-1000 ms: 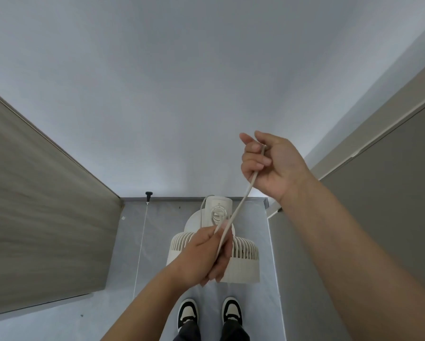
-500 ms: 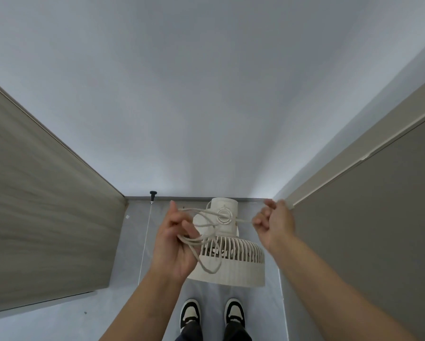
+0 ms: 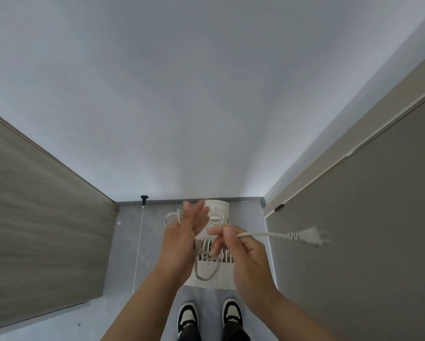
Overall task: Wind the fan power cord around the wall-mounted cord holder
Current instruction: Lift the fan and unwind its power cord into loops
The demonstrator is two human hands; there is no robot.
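Pinched betw. thumb and forefinger of right hand (image 3: 245,252), power cord (image 3: 260,234) runs out to the right, plug (image 3: 309,236) hanging free in mid-air. Left hand (image 3: 182,237) has fingers straight, cord loops draped round it; one loop dangles below, in front of fan (image 3: 215,271). Fan sits on floor by the wall, dial (image 3: 215,218) facing up. Person's shoes (image 3: 188,316) just behind fan
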